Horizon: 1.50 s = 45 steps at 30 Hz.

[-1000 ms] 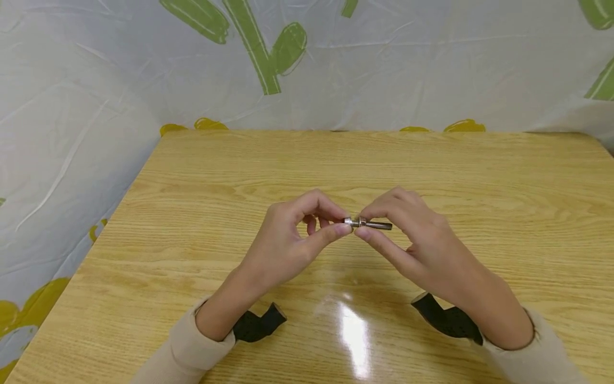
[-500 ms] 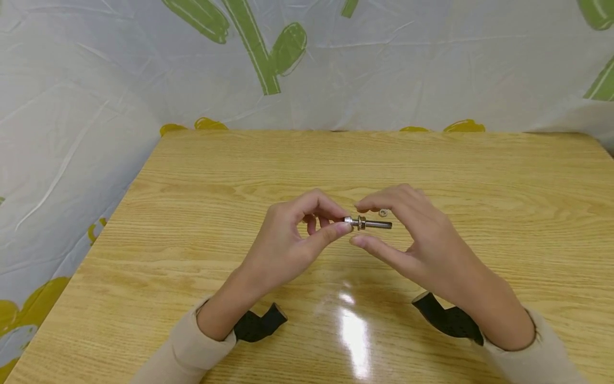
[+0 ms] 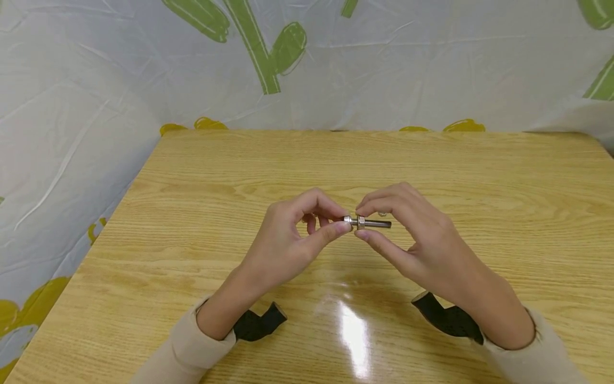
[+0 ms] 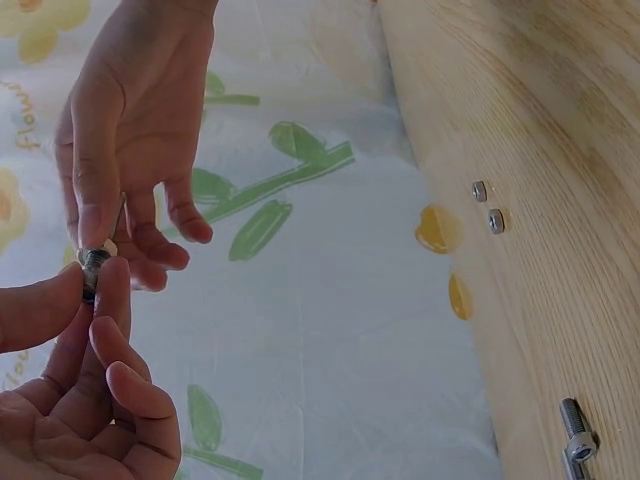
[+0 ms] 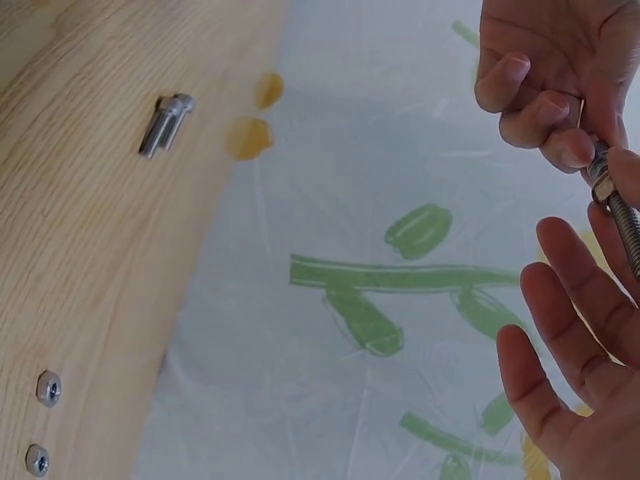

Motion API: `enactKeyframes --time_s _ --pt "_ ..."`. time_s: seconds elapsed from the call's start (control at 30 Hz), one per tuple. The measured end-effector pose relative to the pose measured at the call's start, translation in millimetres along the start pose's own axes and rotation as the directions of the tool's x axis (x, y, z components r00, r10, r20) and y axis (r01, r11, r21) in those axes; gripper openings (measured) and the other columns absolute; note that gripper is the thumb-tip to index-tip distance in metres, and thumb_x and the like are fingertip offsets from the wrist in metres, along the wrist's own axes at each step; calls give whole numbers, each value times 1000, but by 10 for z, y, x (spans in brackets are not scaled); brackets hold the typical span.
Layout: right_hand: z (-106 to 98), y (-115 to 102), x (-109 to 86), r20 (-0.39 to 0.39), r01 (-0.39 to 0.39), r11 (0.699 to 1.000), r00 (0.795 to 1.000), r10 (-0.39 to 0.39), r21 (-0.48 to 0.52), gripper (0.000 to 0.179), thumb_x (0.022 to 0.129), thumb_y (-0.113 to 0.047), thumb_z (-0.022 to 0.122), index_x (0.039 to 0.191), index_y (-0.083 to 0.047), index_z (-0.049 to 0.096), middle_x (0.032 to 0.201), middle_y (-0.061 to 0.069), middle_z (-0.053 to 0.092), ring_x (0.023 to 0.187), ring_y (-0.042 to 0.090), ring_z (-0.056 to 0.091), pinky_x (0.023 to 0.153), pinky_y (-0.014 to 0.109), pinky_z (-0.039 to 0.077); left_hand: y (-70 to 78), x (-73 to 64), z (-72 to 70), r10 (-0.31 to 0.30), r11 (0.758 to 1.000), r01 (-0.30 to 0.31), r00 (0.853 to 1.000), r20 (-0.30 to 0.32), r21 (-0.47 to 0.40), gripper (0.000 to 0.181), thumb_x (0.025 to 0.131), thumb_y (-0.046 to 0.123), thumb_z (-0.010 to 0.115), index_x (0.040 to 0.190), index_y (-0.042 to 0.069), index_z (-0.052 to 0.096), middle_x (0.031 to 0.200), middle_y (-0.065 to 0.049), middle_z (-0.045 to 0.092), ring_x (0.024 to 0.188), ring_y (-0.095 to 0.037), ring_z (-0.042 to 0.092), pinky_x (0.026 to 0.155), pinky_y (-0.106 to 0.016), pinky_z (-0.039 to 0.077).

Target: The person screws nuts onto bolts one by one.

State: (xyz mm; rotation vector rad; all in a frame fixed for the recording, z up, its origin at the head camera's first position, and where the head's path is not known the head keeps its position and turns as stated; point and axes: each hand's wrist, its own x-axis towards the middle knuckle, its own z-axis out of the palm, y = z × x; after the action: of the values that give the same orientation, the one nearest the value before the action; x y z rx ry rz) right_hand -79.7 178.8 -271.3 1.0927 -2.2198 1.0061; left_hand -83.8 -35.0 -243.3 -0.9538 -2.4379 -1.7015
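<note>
My left hand (image 3: 297, 234) pinches the head of a metal bolt (image 3: 379, 224) between thumb and index finger, with the shank pointing right. A hex nut (image 3: 361, 222) sits around the shank, a short way from the head. My right hand (image 3: 412, 229) holds this nut between thumb and index fingertip. In the right wrist view, the threaded shank (image 5: 627, 232) runs past the nut, and the right hand's other fingers are spread. A loose nut (image 3: 382, 214) on the table is mostly hidden behind the right fingers in the head view.
On the wooden table (image 3: 240, 170) lie two loose nuts (image 5: 49, 388) and two bolts (image 5: 166, 124) side by side. Black wrist mounts (image 3: 261, 322) protrude below both wrists. A pale sheet with printed plants (image 3: 408, 69) hangs behind and left of the table.
Half a second ago the right thumb and index finger were spread off the nut; now they are back on it. The left hand and the bolt have stayed in place.
</note>
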Motion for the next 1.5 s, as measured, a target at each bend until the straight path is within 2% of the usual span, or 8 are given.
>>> enactKeyframes --time_s 0.17,0.37,0.53,0.67,0.73,0.93,1.07,1.5 --pt "-31 -109 70 6 -11 1000 1000 11 -5 22 88 -18 65 108 -10 62 107 -2 60 99 12 52 86 17 41 -13 -1 3 5 1000 -5 1000 1 0 7 86 12 66 92 9 65 83 2 68 71 -5 52 63 -22 44" --pt "-47 -180 86 42 -90 996 995 91 -22 9 93 -18 58 97 -12 64 103 -2 60 99 12 50 84 18 40 -16 -4 20 -4 1000 4 1000 4 -12 7 86 12 66 91 9 65 83 2 68 71 -5 52 63 -22 44" --pt "-37 -149 65 27 -101 995 994 102 -24 11 94 -15 55 90 -14 66 100 -3 61 96 12 50 81 21 37 -15 -6 27 -6 1000 6 1000 4 -13 6 86 13 66 90 9 65 82 2 68 71 -5 52 64 -22 44" --pt "-49 -136 63 11 -89 995 996 90 -40 12 91 -22 61 98 -14 67 102 -4 62 99 12 51 86 20 38 -14 -5 22 4 1000 -4 1000 5 -4 6 86 12 66 91 9 64 83 2 68 71 -5 52 64 -22 44" --pt "-67 -166 86 16 -87 995 996 88 -56 22 87 -25 67 104 -12 65 104 -4 62 100 12 52 87 18 39 -16 -6 19 7 1000 -7 1000 4 -2 6 86 12 66 91 9 64 83 2 68 72 -5 52 64 -22 44" --pt "-16 -51 13 5 -32 999 999 32 -29 39 79 -15 74 115 -10 59 110 -1 60 101 15 52 88 21 40 -8 -6 12 6 1000 -6 1000 -2 1 7 86 12 66 92 9 65 84 1 68 71 -5 52 63 -22 44" --pt "3 27 -27 -1 -5 1000 1000 5 -18 37 79 -10 74 113 -9 59 110 -1 60 100 15 52 85 23 41 -1 -2 9 8 1000 -8 1000 -3 3 7 86 12 66 92 9 65 84 1 68 71 -6 52 63 -22 44" --pt "-37 -70 35 -15 -4 1000 1000 3 -24 25 83 -16 70 107 -10 62 104 -3 61 96 12 52 83 20 41 -4 -1 10 -3 1000 3 1000 -5 3 7 86 12 67 91 9 65 83 1 68 71 -6 52 63 -22 44"
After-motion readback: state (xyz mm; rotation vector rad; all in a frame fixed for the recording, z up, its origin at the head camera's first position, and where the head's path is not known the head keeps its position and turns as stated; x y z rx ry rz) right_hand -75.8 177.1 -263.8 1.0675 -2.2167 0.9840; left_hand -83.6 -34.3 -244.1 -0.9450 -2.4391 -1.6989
